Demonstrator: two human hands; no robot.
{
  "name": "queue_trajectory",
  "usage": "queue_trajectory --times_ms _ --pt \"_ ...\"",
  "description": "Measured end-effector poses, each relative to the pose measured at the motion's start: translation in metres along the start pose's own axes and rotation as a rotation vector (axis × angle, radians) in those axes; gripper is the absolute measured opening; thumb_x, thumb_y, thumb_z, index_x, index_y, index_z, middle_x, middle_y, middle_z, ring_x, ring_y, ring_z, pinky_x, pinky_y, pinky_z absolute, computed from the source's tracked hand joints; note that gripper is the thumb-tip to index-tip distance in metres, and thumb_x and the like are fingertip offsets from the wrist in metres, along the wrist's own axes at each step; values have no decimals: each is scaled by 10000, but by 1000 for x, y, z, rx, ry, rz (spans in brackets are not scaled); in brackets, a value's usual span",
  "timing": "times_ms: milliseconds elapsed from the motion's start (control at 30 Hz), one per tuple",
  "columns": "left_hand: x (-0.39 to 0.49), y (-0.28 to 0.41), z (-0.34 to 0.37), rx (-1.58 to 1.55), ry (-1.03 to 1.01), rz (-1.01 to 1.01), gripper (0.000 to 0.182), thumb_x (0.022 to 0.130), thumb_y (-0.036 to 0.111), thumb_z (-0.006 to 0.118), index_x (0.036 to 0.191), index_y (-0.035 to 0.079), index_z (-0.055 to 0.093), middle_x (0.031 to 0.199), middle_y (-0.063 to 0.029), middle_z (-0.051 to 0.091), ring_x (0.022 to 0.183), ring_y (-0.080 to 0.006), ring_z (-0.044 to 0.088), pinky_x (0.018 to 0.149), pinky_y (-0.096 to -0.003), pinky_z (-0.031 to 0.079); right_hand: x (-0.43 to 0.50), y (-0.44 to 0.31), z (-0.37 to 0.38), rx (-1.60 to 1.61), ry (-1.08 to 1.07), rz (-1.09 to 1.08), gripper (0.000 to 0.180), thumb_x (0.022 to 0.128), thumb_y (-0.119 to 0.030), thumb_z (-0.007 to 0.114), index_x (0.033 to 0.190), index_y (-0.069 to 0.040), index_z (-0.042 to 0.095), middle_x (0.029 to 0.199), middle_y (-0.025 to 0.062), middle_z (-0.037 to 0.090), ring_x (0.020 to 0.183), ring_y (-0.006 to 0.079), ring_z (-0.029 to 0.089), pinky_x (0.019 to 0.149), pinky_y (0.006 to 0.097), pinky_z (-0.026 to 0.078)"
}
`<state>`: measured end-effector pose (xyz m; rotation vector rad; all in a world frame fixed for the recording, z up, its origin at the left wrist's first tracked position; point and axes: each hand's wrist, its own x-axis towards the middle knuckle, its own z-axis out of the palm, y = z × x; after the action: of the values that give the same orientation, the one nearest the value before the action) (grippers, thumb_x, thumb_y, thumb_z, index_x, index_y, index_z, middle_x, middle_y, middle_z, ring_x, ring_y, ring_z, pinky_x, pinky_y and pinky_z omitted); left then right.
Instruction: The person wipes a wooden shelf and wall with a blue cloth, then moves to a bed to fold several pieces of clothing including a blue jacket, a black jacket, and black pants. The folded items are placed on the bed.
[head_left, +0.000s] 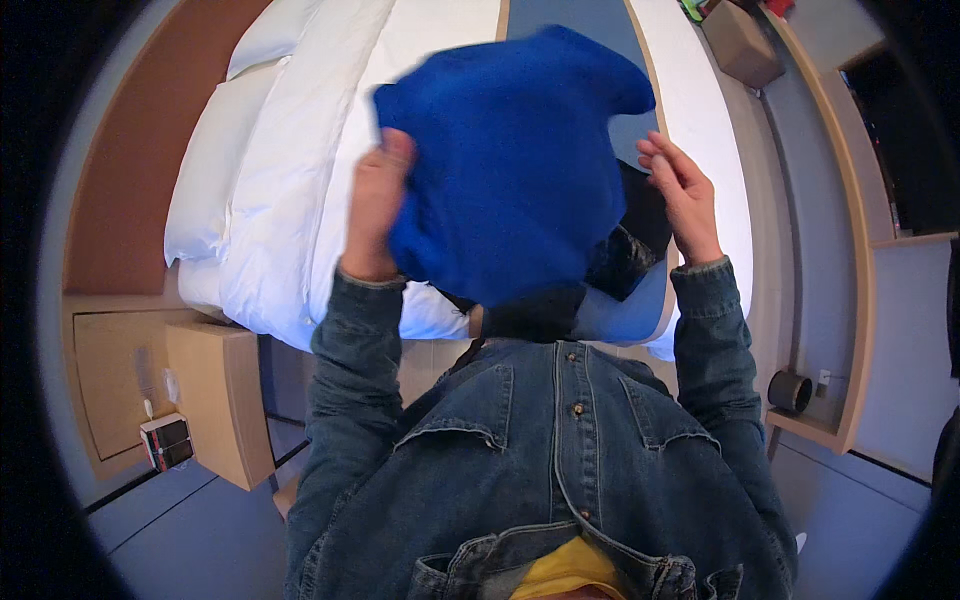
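A blue cloth garment (510, 165), slightly blurred, hangs in front of me above the bed. My left hand (379, 199) grips its left edge, thumb on top and the other fingers mostly hidden. Apart from the cloth, on its right side, my right hand (682, 191) is raised with bent fingers and nothing in it. Beneath the garment, dark items lie on the bed, among them a shiny black one (621, 262); the blue cloth covers much of them.
The bed has white bedding (289, 187), pillows (206, 165) at the left and a blue runner (577, 15). A wooden bedside cabinet (221, 397) stands at lower left. To the right are a brown box-shaped object (742, 45), a wooden ledge (810, 431) and a dark cylindrical container (789, 391).
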<state>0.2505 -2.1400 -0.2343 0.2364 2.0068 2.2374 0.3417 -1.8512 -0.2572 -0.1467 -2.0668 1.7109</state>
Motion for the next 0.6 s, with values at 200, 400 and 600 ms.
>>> queue_trajectory --times_ms 200,400,600 --pt "-13 28 -31 -358 81 -112 558 866 486 464 1089 -24 506 1017 -149 585 915 -235 579 799 -343 481 -20 76 -26 -129 -129 322 310 848 -142 573 1127 -9 551 947 59 624 826 110 581 713 223 462" --pt "-14 59 -45 -393 94 159 472 908 462 379 971 27 548 909 -106 614 805 -218 596 749 -339 479 -59 180 -57 -398 -332 469 309 769 -180 646 1025 -10 613 847 75 645 769 124 595 715 252 471" --pt "32 36 -31 -26 321 39 314 892 355 499 897 51 575 789 -52 599 686 -139 576 633 -233 470 -95 255 -3 -377 -467 634 561 741 -331 671 1171 -7 514 1004 154 618 909 236 601 766 349 485"
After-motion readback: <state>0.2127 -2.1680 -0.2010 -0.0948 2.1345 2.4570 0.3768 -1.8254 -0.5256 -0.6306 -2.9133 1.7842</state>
